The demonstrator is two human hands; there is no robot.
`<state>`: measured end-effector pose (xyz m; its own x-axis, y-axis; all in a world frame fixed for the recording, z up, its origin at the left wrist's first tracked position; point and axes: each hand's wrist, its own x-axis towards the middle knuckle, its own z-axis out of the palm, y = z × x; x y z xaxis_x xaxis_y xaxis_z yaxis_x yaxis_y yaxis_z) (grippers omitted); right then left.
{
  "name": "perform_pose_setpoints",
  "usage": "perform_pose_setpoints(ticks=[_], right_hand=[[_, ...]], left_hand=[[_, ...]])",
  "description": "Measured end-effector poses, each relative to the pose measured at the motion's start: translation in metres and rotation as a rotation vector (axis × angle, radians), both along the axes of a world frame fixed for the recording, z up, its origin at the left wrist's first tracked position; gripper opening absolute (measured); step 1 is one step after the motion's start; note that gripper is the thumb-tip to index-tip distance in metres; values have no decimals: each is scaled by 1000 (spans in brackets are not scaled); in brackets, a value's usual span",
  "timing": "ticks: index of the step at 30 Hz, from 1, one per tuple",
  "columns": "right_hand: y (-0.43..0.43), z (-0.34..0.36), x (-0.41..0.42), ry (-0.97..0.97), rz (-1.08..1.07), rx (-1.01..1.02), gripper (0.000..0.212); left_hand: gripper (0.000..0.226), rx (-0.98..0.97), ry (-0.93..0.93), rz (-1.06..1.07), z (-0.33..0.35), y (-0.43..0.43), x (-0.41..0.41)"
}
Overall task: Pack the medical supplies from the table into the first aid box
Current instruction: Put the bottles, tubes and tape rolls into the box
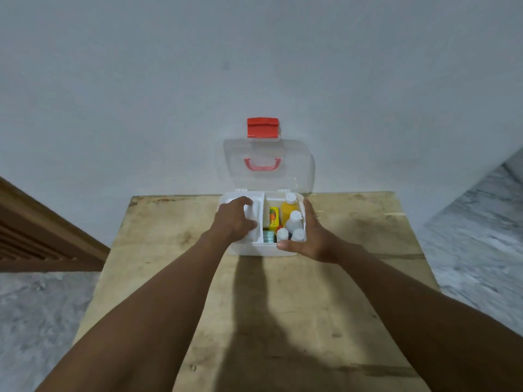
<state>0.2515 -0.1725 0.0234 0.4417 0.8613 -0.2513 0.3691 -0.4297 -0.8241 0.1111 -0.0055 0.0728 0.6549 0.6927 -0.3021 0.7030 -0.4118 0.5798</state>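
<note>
Two bare forearms reaching forward over a worn wooden bench (283,306), long shadow between them. Left hand (233,220) resting on a white tray (256,210) in the left half of the box (263,250), fingers (249,202) curled over it and gripping its edge. Right hand (311,236) spread open against the box's right wall, thumb along the front rim, fingers flat, holding nothing else. Box at the far edge of the bench, against a pale wall (254,66), clear lid (266,165) upright behind it with a red handle (261,164) and a red latch (262,127) on top. Right compartment packed: orange bottle (289,209) at the back, white bottle (294,220) just in front of it, two smaller white-capped bottles (283,234) nearest the front wall, yellow carton (273,218) standing left of the bottles, teal roll (268,236) in the front corner beside the divider. Grey marbled floor (481,236) either side of the bench, brown louvred door (34,236) at far left
</note>
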Motion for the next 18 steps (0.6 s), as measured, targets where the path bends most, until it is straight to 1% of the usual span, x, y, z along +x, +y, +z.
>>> perform_pose_setpoints(ticks=[1,2,6,13,15,18], right_hand=[[0,1,-1,-3,-4,14,117],[-1,1,-1,-3,-7,23,113],[1,1,-1,-33,3,41,111],[2,5,-3,28,16,7,111],[2,3,-2,35,24,4,117],[1,-4,1,29,-16,-42,138]], left_hand=[[55,10,-7,5,-1,1,1],[55,25,-11,8,-3,2,1],[56,38,-22,34,-8,-1,2],[57,25,-33,38,-14,-5,0],[58,47,-28,30,-13,-8,-4],[59,113,-57,30,-12,-14,-14]])
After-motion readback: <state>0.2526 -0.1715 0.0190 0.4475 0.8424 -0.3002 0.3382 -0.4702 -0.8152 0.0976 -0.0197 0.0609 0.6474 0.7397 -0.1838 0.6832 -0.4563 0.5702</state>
